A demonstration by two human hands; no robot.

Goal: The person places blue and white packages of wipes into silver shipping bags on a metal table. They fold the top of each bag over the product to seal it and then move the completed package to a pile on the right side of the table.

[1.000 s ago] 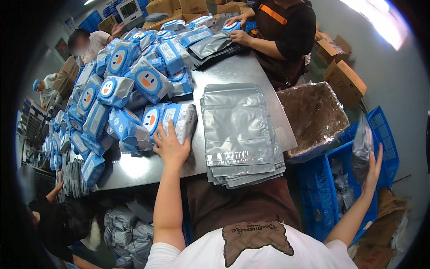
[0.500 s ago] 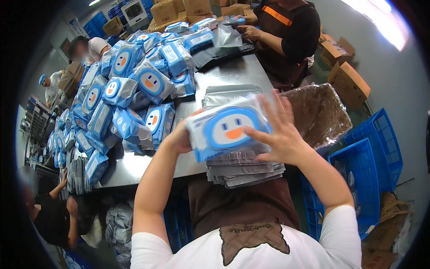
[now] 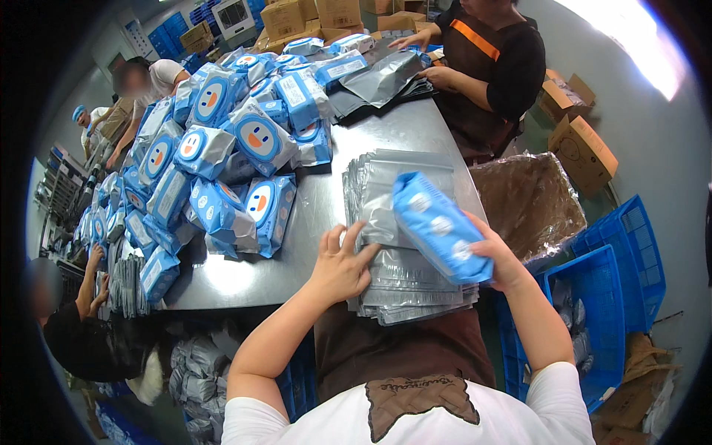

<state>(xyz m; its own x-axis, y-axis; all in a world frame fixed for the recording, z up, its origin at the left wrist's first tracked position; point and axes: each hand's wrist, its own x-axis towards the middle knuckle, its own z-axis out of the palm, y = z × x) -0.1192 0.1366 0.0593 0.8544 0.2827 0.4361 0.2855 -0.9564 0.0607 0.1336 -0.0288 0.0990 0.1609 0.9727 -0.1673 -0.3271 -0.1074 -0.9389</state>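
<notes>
the right hand (image 3: 498,261) grips a blue pack (image 3: 439,226); the left hand (image 3: 343,265) lies with fingers spread on the grey bags (image 3: 404,278). bagging looks underway: next, 1 bag needs lifting open.

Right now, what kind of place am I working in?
Most likely a packing line in a factory or warehouse. A long steel table is heaped with blue soft packs, a stack of grey pouches lies in front of you, blue crates stand alongside, and other people work at the same table.
</notes>
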